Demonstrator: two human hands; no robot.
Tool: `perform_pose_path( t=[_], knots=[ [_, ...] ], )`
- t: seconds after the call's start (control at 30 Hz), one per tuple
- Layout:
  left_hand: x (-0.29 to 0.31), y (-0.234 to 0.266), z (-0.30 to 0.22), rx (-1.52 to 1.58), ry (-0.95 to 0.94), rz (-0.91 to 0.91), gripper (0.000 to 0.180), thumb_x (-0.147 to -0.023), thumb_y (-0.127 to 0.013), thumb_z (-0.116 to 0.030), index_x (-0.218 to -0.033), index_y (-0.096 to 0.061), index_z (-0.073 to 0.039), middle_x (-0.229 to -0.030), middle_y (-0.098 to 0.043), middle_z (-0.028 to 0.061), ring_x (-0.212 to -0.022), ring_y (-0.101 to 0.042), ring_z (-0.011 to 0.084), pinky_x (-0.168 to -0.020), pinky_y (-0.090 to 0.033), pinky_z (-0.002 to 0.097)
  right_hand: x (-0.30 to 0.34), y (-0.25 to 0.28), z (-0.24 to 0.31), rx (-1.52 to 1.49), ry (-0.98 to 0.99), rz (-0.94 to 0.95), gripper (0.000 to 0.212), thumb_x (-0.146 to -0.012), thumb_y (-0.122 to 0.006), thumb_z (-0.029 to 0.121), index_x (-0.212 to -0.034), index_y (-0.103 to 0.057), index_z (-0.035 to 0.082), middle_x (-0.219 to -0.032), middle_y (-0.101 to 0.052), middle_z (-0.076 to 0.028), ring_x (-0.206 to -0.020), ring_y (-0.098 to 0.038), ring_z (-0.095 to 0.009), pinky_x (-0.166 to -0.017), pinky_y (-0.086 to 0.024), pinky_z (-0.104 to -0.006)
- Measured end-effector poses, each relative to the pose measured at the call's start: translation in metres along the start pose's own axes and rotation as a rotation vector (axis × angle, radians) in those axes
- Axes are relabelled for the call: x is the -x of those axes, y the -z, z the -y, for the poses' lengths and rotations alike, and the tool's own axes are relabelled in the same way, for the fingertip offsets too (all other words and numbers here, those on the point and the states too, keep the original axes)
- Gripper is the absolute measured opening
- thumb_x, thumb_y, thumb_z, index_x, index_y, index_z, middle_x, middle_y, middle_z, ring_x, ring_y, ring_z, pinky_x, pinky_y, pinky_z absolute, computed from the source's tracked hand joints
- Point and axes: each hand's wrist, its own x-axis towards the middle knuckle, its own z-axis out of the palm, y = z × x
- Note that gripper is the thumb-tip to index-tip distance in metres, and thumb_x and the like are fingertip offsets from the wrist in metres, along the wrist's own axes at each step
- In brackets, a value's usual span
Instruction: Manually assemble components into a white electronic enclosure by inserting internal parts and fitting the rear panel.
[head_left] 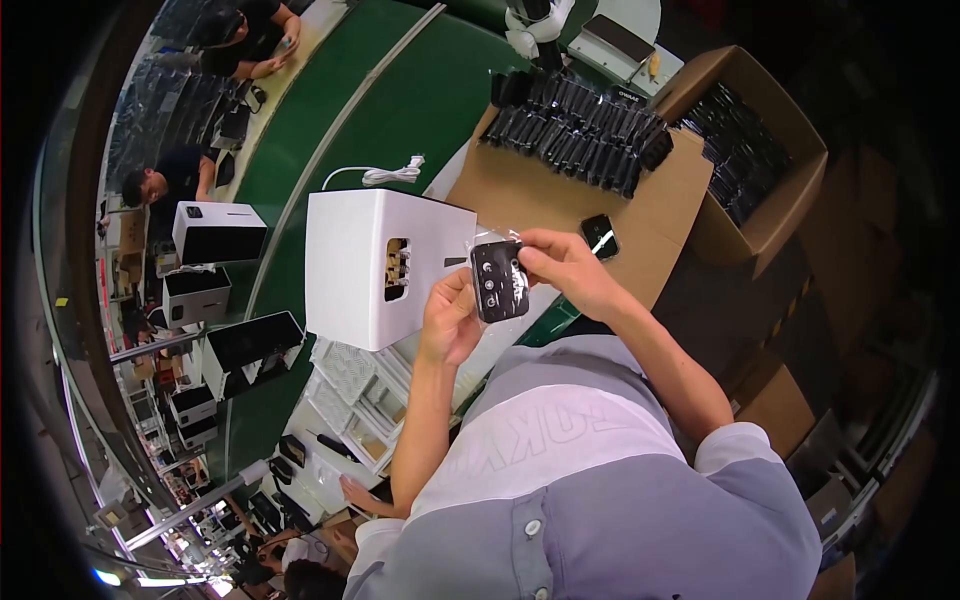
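Observation:
Both my hands hold a small black remote control (500, 283) in a clear plastic bag, in front of my body. My left hand (452, 318) pinches its left edge, and my right hand (572, 268) grips its upper right corner with the thumb on top. Just left of the remote stands a white box-shaped appliance housing (345, 265) with a cut-out in its side, through which brass-coloured parts show. A black phone-like device (600, 237) lies on the cardboard sheet beyond my right hand.
Several bagged black remotes (575, 130) lie in rows on a cardboard sheet (660, 220). An open carton (790, 190) at the right holds more. A white cable (390, 175) lies on the green conveyor (300, 120). White plastic frames (355, 385) stand nearer left. Co-workers sit across the belt.

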Motion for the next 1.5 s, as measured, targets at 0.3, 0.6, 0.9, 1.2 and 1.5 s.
perform_pose_path(
  t=[0.3,0.6,0.9,1.2,1.5],
  knots=[
    [0.027,0.025,0.0,-0.111,0.028,0.053,0.041,-0.097,-0.062,-0.025,-0.123,-0.058,0.007,-0.114,-0.069,0.0253,-0.105,-0.071,0.0345,-0.094,-0.058,0.0466,0.012,-0.031,0.009,0.096,-0.051,-0.013,0.021,-0.095,-0.068,0.011,-0.111,-0.065,-0.002,-0.093,-0.07,-0.004,-0.081,-0.061,-0.006,-0.073,-0.049,-0.0245],
    [0.04,0.0,-0.007,-0.252,-0.02,-0.162,0.015,-0.095,-0.068,-0.015,-0.098,-0.062,-0.002,-0.077,-0.065,0.002,-0.057,-0.052,0.004,-0.045,-0.039,0.0204,0.017,-0.049,0.0,0.198,-0.135,-0.06,0.027,-0.092,-0.071,0.015,-0.111,-0.064,-0.002,-0.091,-0.068,-0.004,-0.082,-0.063,-0.009,-0.069,-0.05,-0.0239],
    [0.033,-0.008,0.007,-0.213,-0.296,-0.366,0.014,-0.099,-0.066,-0.015,-0.1,-0.059,-0.003,-0.082,-0.066,0.0028,-0.063,-0.054,0.0059,-0.053,-0.042,0.0219,0.028,-0.073,-0.032,0.076,-0.014,-0.176,0.055,-0.081,-0.082,0.003,-0.126,-0.051,-0.001,-0.105,-0.065,-0.01,-0.089,-0.064,-0.012,-0.071,-0.055,-0.0273],
    [0.037,0.005,-0.025,-0.123,-0.183,-0.253,0.02,-0.097,-0.063,-0.009,-0.114,-0.059,0.001,-0.089,-0.068,0.0071,-0.066,-0.062,0.0112,-0.052,-0.048,0.026,0.031,-0.04,-0.002,0.264,-0.169,0.122,0.047,-0.08,-0.079,-0.003,-0.121,-0.055,-0.003,-0.106,-0.064,-0.007,-0.098,-0.062,-0.012,-0.086,-0.053,-0.0287],
    [0.044,0.005,-0.034,-0.296,-0.143,-0.228,0.021,-0.093,-0.062,-0.002,-0.113,-0.055,0.001,-0.087,-0.07,0.0125,-0.057,-0.065,0.0166,-0.048,-0.052,0.0287,0.033,-0.036,-0.01,0.005,-0.125,-0.13,0.021,-0.094,-0.07,0.012,-0.108,-0.063,-0.001,-0.09,-0.066,-0.004,-0.075,-0.06,-0.009,-0.073,-0.049,-0.0242]
  ],
)
